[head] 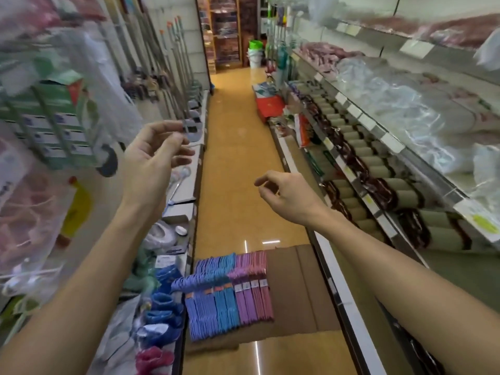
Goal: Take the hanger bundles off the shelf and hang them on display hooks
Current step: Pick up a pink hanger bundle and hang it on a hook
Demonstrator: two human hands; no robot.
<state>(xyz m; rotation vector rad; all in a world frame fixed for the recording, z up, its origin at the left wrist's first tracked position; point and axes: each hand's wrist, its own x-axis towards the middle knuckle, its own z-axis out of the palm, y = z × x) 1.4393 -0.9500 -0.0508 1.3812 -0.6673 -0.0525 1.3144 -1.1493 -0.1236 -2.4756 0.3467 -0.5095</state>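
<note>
Blue, light-blue, purple and pink hanger bundles (228, 296) lie side by side on a flattened cardboard sheet (295, 288) on the aisle floor below me. My left hand (154, 158) is raised in front of the left display wall, fingers loosely curled and holding nothing. Out over the aisle, my right hand (286, 196) hovers with relaxed, slightly bent fingers, also empty. Both hands are well above the bundles. Blur hides the display hooks on the left wall.
Left wall carries bagged goods (40, 212) and long-handled mops (173, 66); its low shelf holds blue and pink slippers (162, 320). Right shelves (378, 163) hold rolled mats and plastic-wrapped items. A red box (269, 105) and buckets (255, 54) stand farther down the orange floor.
</note>
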